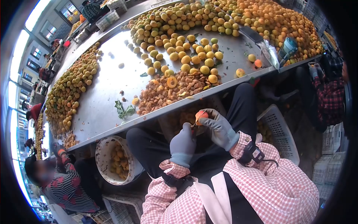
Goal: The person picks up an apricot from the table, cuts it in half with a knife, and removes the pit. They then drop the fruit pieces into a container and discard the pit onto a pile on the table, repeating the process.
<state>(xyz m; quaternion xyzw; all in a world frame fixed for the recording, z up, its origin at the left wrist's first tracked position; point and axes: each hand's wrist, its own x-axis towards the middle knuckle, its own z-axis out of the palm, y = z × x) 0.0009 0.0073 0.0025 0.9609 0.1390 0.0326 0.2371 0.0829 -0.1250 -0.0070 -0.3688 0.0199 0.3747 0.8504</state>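
Observation:
Both my hands wear grey gloves and meet above my lap, just below the table edge. My right hand (220, 130) is closed around a red-orange fruit (201, 116), held between thumb and fingers. Close against its left side, my left hand (182, 143) is closed on a small thin tool (192, 128), most of it hidden by the glove; its tip touches the fruit. Past the hands, on the metal table (112, 63), lies a heap of brown pits (164, 93) with an orange fruit half (172, 82) on it.
Yellow-green fruits (160, 26) are piled farther back, with a phone (251, 34) and a blue-green bottle (288, 48) at right. A white bucket (102, 160) of fruit stands left of my knees, a white crate (279, 130) right. Co-workers (67, 183) sit at both sides.

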